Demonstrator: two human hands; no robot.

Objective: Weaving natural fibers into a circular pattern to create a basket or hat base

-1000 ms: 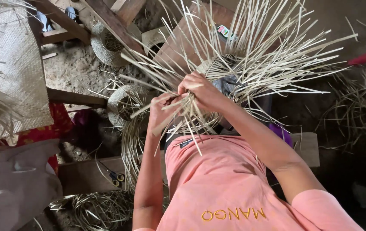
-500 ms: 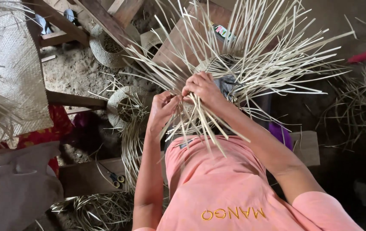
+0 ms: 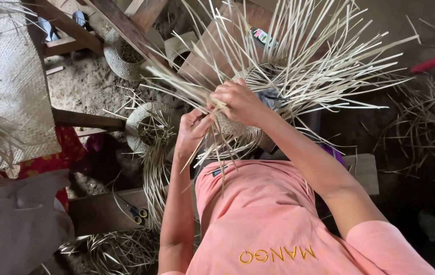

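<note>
A partly woven straw piece (image 3: 230, 133) with a round woven body sits in front of my chest, and long pale loose strips (image 3: 319, 66) fan out from it upward and to the right. My left hand (image 3: 191, 133) grips the woven edge and some strips from the left. Just above it, my right hand (image 3: 237, 99) is closed on a bundle of strips (image 3: 176, 84) pulled out toward the upper left. The two hands almost touch. My pink shirt (image 3: 263, 219) fills the lower middle.
A woven mat (image 3: 19, 91) hangs at the left over a wooden beam (image 3: 87, 120). Woven round pieces (image 3: 146, 125) (image 3: 120, 56) lie on the sandy ground. Scissors (image 3: 137, 214) rest on a plank. Straw piles (image 3: 426, 132) lie at right, and a white bag (image 3: 19, 224) at lower left.
Both hands have shifted slightly up and left. My right hand has gathered a bundle of strips and drawn it to the upper left, and the loose strips have swung around.
</note>
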